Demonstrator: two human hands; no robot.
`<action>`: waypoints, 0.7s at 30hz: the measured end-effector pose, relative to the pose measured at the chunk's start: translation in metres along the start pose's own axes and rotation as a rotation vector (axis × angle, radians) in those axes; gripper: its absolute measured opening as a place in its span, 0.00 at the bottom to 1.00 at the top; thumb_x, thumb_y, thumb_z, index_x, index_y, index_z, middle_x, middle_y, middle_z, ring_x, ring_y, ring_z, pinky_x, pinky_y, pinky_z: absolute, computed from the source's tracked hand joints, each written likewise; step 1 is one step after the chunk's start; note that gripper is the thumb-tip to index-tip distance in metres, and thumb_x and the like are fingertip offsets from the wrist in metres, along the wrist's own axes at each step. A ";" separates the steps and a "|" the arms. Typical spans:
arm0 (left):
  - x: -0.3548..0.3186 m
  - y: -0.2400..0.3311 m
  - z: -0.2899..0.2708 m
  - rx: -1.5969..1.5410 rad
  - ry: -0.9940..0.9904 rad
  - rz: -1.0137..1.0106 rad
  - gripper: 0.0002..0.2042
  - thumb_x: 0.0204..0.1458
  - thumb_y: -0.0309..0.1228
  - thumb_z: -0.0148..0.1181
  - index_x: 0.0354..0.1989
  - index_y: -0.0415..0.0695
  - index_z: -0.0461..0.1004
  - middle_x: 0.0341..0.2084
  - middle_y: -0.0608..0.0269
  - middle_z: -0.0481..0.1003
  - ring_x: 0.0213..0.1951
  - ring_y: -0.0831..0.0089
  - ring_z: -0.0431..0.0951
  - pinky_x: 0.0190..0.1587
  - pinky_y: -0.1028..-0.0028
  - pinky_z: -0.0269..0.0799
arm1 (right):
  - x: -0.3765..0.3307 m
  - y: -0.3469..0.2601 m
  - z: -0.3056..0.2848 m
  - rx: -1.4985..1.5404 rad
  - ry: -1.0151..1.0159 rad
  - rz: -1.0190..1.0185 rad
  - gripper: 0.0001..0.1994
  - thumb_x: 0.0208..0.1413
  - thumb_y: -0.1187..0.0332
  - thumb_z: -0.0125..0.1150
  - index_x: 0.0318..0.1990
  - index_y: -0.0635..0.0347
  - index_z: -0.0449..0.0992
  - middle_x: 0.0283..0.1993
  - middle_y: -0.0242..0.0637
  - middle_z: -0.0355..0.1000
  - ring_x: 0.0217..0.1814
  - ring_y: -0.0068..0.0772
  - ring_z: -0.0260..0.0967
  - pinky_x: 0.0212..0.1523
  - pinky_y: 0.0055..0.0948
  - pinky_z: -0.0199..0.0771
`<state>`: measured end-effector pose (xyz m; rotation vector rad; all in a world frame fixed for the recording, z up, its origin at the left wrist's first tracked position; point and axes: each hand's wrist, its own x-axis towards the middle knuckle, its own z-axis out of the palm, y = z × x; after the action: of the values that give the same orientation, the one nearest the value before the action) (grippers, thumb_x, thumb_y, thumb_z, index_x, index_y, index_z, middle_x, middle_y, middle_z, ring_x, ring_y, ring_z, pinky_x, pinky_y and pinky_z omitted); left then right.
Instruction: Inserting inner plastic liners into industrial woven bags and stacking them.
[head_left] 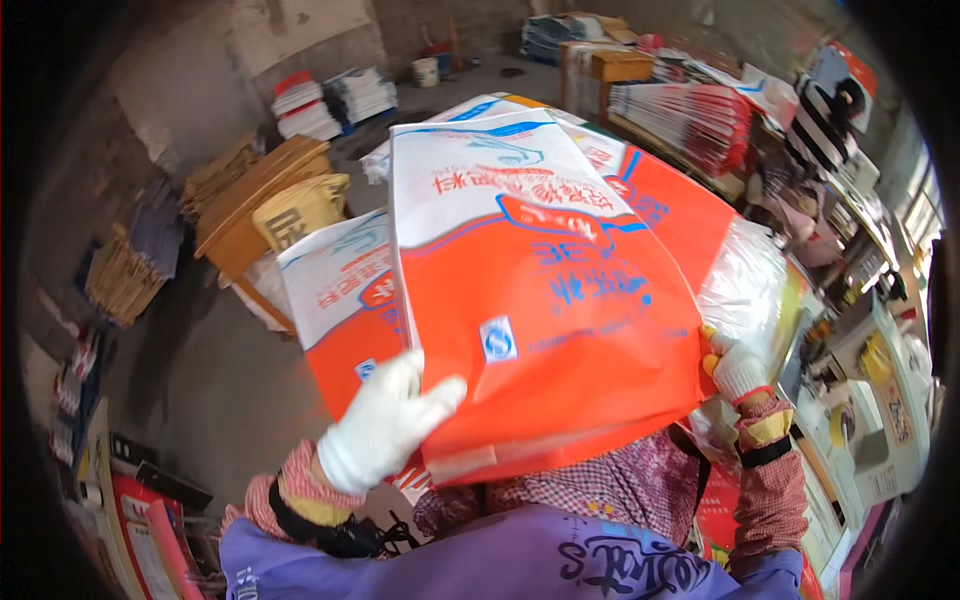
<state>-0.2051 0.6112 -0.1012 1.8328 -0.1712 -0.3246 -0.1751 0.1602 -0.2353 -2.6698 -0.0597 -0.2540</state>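
A person's white-gloved hands hold an orange and white printed sack (pixel 540 290) at centre: left hand (pixel 385 425) grips its 7 o'clock edge, right hand (pixel 738 368) its 4 o'clock edge. More matching sacks (pixel 345 300) lie beneath, still stacked.

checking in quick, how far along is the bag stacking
Done: several orange-and-white bags already lie overlapped in a pile. In hand: the left hand and right hand grip the top bag by its edges. Left: bundles of bags on the far shelf.
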 end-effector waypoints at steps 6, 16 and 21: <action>-0.016 0.003 -0.062 -0.208 0.290 0.106 0.13 0.52 0.28 0.51 0.43 0.34 0.68 0.37 0.62 0.72 0.35 0.79 0.71 0.40 0.76 0.69 | 0.100 -0.133 0.044 -0.084 -0.106 0.030 0.19 0.47 0.65 0.52 0.49 0.53 0.69 0.43 0.46 0.71 0.45 0.47 0.68 0.44 0.40 0.69; -0.101 -0.234 -0.033 0.333 0.053 -0.430 0.15 0.56 0.39 0.44 0.27 0.39 0.66 0.18 0.57 0.69 0.15 0.68 0.67 0.20 0.68 0.66 | 0.098 -0.203 0.195 -0.381 -0.275 -0.125 0.12 0.57 0.64 0.42 0.37 0.57 0.73 0.33 0.41 0.73 0.32 0.42 0.73 0.27 0.41 0.73; -0.060 -0.175 -0.042 0.244 -0.158 -0.564 0.19 0.57 0.42 0.40 0.24 0.39 0.66 0.09 0.53 0.69 0.11 0.63 0.72 0.14 0.70 0.68 | 0.095 -0.132 0.245 -0.575 -0.155 -0.099 0.13 0.54 0.67 0.43 0.43 0.61 0.70 0.34 0.44 0.73 0.30 0.44 0.72 0.29 0.43 0.72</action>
<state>-0.2581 0.7162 -0.2501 2.0751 0.2141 -0.8749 -0.0517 0.3873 -0.3749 -3.2607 -0.1933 -0.1021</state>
